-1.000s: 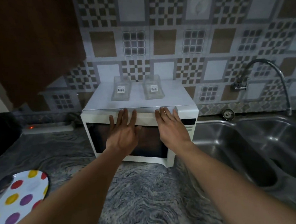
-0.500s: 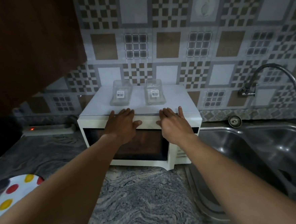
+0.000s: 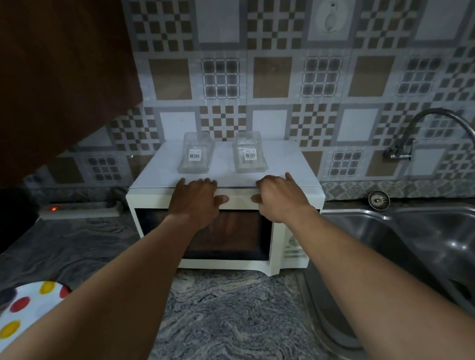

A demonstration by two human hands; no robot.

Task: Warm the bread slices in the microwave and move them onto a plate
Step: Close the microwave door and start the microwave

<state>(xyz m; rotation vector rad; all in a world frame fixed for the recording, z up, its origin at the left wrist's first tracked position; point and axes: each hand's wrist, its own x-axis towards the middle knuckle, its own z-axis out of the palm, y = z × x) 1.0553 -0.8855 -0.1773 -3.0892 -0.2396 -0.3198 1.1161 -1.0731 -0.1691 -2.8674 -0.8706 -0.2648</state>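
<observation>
A white microwave (image 3: 153,202) stands on the grey marbled counter against the tiled wall, its door closed. My left hand (image 3: 195,201) and my right hand (image 3: 279,198) rest side by side on the door's top edge, fingers hooked over it and thumbs pressed on the front. The dark window below them shows only a dim reddish reflection; no bread is visible. A white plate (image 3: 23,315) with coloured dots lies at the lower left, partly hidden by my left forearm.
Two clear plastic containers (image 3: 196,156) (image 3: 249,153) with barcode labels sit on the microwave's top. A steel double sink (image 3: 431,239) with a curved faucet (image 3: 451,125) is on the right. A power strip (image 3: 78,209) lies left of the microwave, under a dark cabinet (image 3: 40,67).
Both hands have slid up from the door's front to its top edge, and the fingers have curled over it. The view has moved closer and a little to the right.
</observation>
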